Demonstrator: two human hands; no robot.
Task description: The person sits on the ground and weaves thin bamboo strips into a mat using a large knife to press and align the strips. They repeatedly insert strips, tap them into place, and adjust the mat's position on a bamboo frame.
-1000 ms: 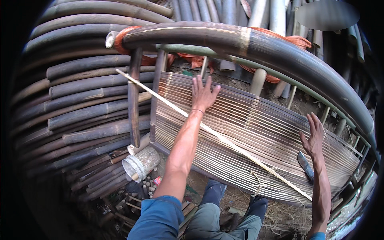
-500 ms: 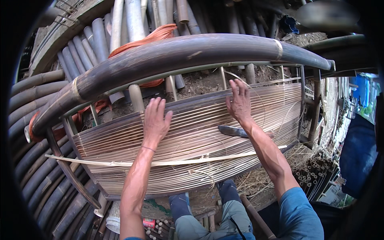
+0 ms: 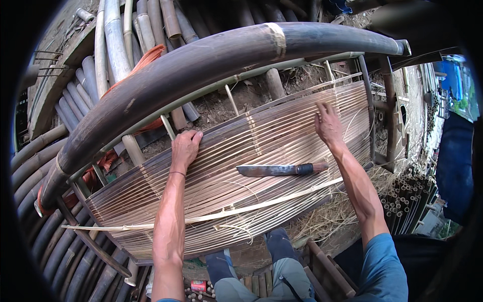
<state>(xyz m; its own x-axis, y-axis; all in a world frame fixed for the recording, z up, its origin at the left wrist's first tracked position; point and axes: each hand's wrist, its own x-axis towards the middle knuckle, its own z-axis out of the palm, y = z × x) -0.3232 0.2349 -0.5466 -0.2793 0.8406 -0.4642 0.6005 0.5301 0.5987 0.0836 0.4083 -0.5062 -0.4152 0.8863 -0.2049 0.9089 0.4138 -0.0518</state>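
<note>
A slatted bamboo bench (image 3: 282, 123) lies across the view, its seat made of thin dark and pale strips. My left hand (image 3: 185, 150) is at the seat's far edge, left of the middle, with its fingers curled over the outermost strips and their tips hidden. Farther right, my right hand (image 3: 330, 126) rests on the strips with slightly bent fingers and holds nothing. Between my arms a long knife (image 3: 274, 170) with a dark-bound handle lies flat on the slats. A long pale bamboo strip (image 3: 201, 218) crosses the near part of the seat.
A thick dark bamboo pole (image 3: 201, 58) forms the bench's far rail. Bamboo poles (image 3: 108, 45) are stacked behind, with more curved ones (image 3: 55, 254) at the left. Orange cloth (image 3: 146, 58) hangs by the rail. Cut bamboo tubes (image 3: 402, 194) and loose shavings (image 3: 322, 221) lie at the right.
My left hand has gone from outstretched fingers to curled ones at the seat's edge. My right hand has moved rightward along the slats, uncovering the knife. The view has shifted.
</note>
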